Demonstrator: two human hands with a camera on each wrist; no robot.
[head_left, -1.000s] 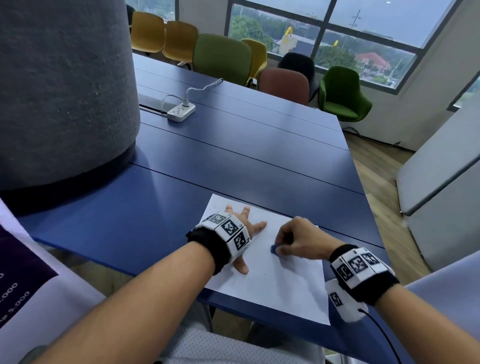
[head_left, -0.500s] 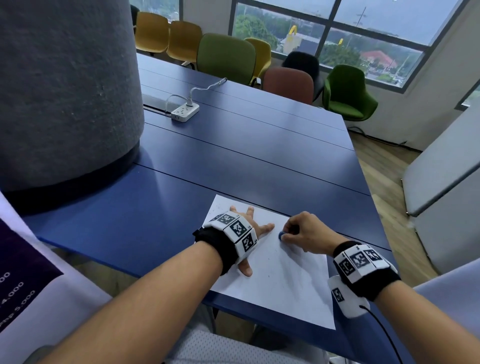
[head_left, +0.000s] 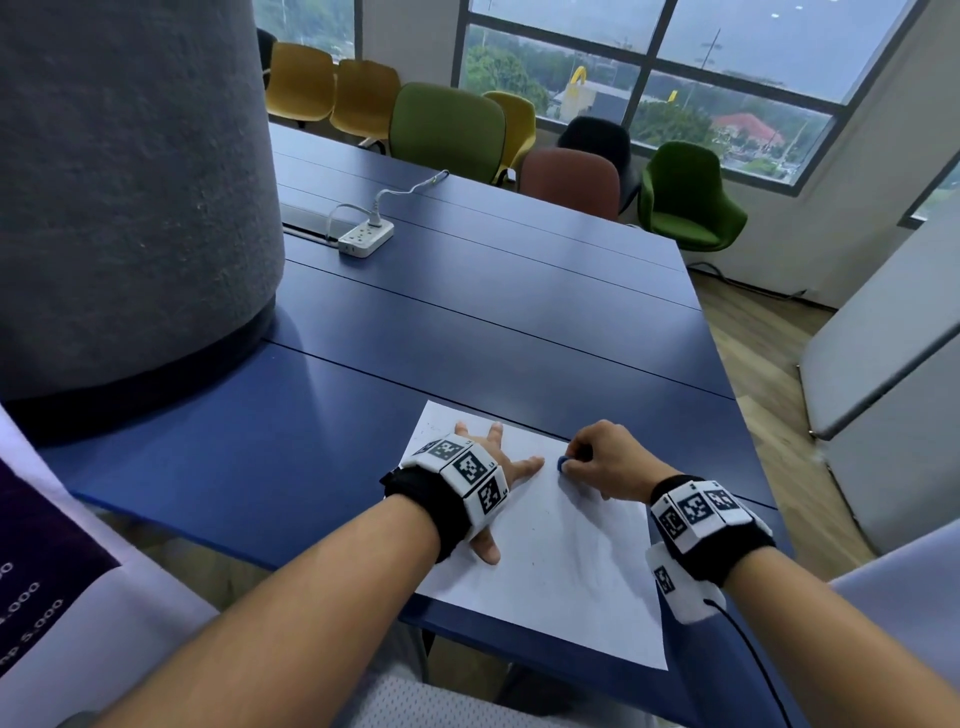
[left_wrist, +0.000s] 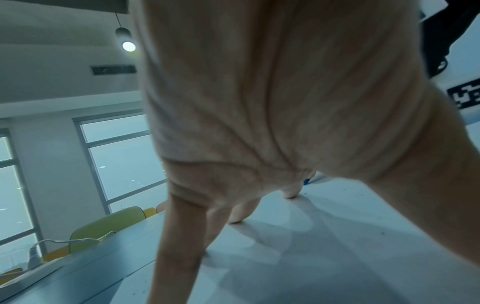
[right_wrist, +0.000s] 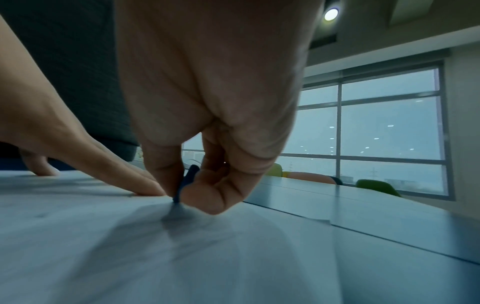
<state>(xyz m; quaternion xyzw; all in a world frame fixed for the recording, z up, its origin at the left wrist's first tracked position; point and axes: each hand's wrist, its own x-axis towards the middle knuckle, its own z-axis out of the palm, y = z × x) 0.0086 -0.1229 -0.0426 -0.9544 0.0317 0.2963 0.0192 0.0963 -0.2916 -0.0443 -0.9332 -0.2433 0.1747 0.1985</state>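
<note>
The right hand (head_left: 605, 460) pinches a small blue piece (head_left: 562, 464) between thumb and fingers, its tip on the paper (head_left: 561, 587). The left hand (head_left: 514, 467) lies flat beside it, fingers spread.

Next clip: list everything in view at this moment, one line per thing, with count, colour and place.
paper sheet: one, white, at the near edge of the table, under both hands
small blue piece: one, blue, tip on the sheet; perhaps an eraser
table: one, dark blue, middle of the view
power strip: one, white, with cable, far left on the table
pillar: one, grey felt, left of the table
chairs: seven (three yellow, two green, one black, one reddish-brown), past the table's far edge
window: one, dark-framed, behind the chairs
marker bands: two, black and white, one on each wrist
left hand: flat on the sheet, fingers spread
right hand: pinches the small blue piece
</note>
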